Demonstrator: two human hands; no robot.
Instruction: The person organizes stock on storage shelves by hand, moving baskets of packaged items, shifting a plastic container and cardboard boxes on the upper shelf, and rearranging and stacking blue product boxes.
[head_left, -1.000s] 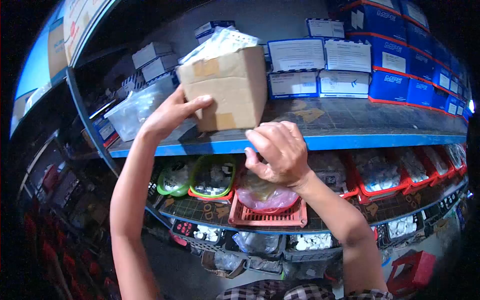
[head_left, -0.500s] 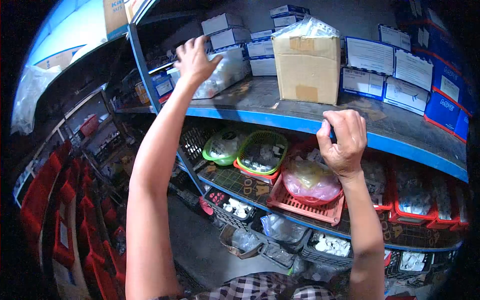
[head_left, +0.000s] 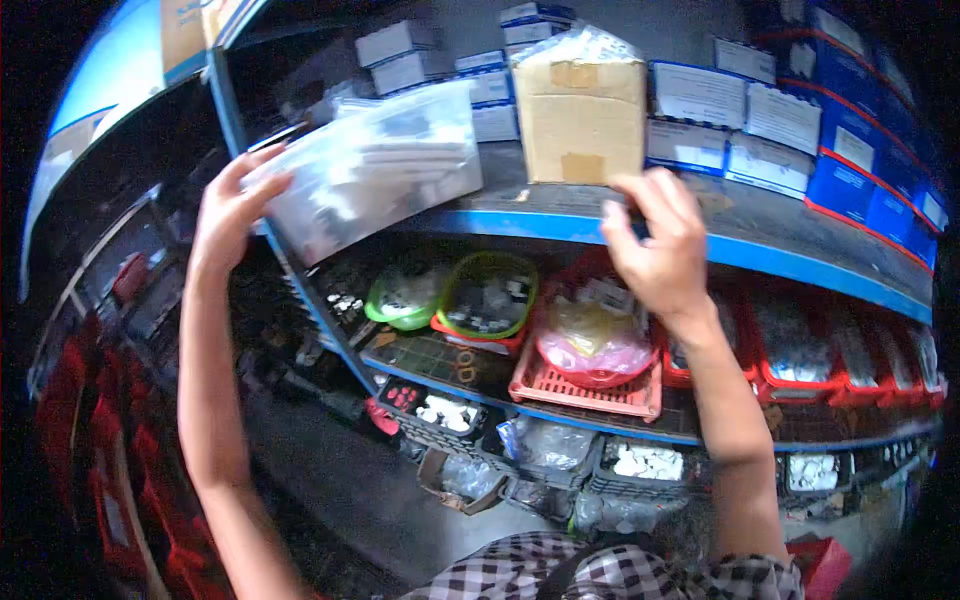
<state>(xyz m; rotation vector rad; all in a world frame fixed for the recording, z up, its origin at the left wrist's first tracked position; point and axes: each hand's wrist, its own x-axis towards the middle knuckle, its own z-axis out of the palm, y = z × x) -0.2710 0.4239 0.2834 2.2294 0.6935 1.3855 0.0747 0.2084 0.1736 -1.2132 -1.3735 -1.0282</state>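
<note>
My left hand [head_left: 232, 205] grips the left end of a translucent plastic box [head_left: 385, 165], fingers over its edge. The box is tilted and blurred, with its right part over the upper shelf's front edge; what is inside cannot be made out. My right hand [head_left: 660, 235] is raised before the upper shelf, below a brown cardboard box [head_left: 582, 120]. Its fingers are bent, the thumb stands apart from them, and nothing shows between them. Clear plastic pokes out of the cardboard box's top.
Blue-and-white boxes [head_left: 695, 100] line the upper shelf, whose blue front edge [head_left: 760, 255] runs across. Below are a green basket [head_left: 487, 325], a red tray [head_left: 590, 397] with bagged items, and red bins [head_left: 800, 390]. Crates of white parts [head_left: 645, 462] stand lower. A blue post [head_left: 222, 105] rises at left.
My left hand has taken hold of the translucent box and drawn it left and forward off its place. My right hand has shifted slightly left, and the view has moved.
</note>
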